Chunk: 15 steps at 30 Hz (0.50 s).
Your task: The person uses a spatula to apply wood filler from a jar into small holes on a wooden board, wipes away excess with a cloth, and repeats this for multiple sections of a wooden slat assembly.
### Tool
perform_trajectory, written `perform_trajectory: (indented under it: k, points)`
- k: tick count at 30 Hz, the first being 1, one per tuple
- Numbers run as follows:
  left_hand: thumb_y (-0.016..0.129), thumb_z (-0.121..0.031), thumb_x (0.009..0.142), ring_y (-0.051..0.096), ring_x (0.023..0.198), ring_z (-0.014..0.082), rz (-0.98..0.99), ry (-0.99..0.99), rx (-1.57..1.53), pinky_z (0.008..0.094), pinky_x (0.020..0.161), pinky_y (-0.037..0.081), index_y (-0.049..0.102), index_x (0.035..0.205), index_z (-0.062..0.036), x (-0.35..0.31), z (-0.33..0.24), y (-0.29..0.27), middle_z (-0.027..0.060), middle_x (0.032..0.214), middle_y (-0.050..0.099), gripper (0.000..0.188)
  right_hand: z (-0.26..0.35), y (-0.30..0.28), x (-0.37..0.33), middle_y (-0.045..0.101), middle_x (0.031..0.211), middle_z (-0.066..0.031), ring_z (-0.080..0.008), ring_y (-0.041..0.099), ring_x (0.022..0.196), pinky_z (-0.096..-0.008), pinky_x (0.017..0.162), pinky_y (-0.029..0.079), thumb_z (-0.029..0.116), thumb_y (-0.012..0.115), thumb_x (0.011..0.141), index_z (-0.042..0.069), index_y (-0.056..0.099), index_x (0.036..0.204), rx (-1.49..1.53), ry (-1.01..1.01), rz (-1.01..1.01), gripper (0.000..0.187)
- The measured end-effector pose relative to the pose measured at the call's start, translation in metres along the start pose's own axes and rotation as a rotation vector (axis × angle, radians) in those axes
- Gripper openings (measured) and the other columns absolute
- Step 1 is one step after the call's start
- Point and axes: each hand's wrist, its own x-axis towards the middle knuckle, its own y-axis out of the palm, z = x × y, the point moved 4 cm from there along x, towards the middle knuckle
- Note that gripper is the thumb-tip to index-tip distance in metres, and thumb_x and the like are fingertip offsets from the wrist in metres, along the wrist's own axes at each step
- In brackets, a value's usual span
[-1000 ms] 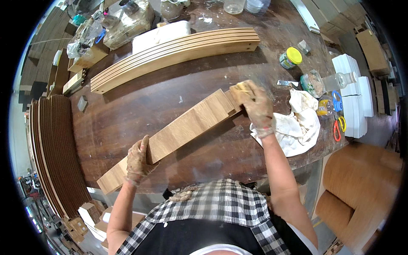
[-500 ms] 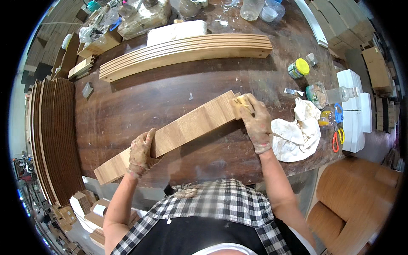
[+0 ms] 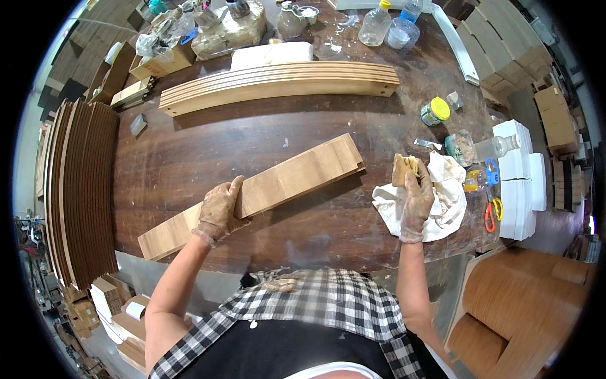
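A long wooden board (image 3: 302, 169) lies slantwise across the dark worktable, its right end farther from me. My left hand (image 3: 218, 210), in a stained glove, is closed around the board left of its middle, the thumb on top. Off the board's right end, my right hand (image 3: 418, 201), gloved too, pinches a small tan pad (image 3: 400, 169) with yellowish folds; whether it is sponge or sandpaper I cannot tell. That hand is above a crumpled white cloth (image 3: 449, 218) on the table.
Stacked grooved wooden strips (image 3: 278, 82) lie farther back. At the right are a yellow-lidded jar (image 3: 435, 112), a bottle with a blue cap (image 3: 480, 178), and scissors (image 3: 490, 216). Tall brown panels (image 3: 82, 189) stand at the left. Bottles (image 3: 375, 26) and a wrapped block (image 3: 228, 30) line the back.
My right hand has moved off the board's right end toward me and rightward, over the cloth, carrying the pad. My left hand still grips the board.
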Motion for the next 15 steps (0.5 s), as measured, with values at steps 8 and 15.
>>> perform_trajectory:
  k: [8, 15]
  points:
    - [0.075, -0.017, 0.072, 0.064, 0.097, 0.0384, -0.078, 0.077, -0.033, 0.0475, 0.085, 0.051, 0.05, 0.134, -0.0008, 0.004, -0.021, -0.013, 0.0208, 0.099, 0.064, 0.068, 0.025, 0.007, -0.012, 0.059, 0.125, -0.0125, -0.0192, 0.057, 0.113, -0.0324, 0.101, 0.045, 0.017, 0.063, 0.097, -0.009, 0.05, 0.136, -0.035, -0.05, 0.039, 0.049]
    - [0.073, -0.013, 0.074, 0.067, 0.1, 0.0348, -0.085, 0.117, -0.068, 0.044, 0.088, 0.053, 0.05, 0.139, -0.0026, 0.021, -0.038, 0.0, 0.0182, 0.102, 0.068, 0.069, 0.004, 0.058, 0.003, 0.06, 0.13, -0.0111, -0.0193, 0.057, 0.118, -0.0326, 0.105, 0.044, 0.016, 0.06, 0.1, -0.005, 0.052, 0.139, -0.235, -0.159, 0.319, 0.045]
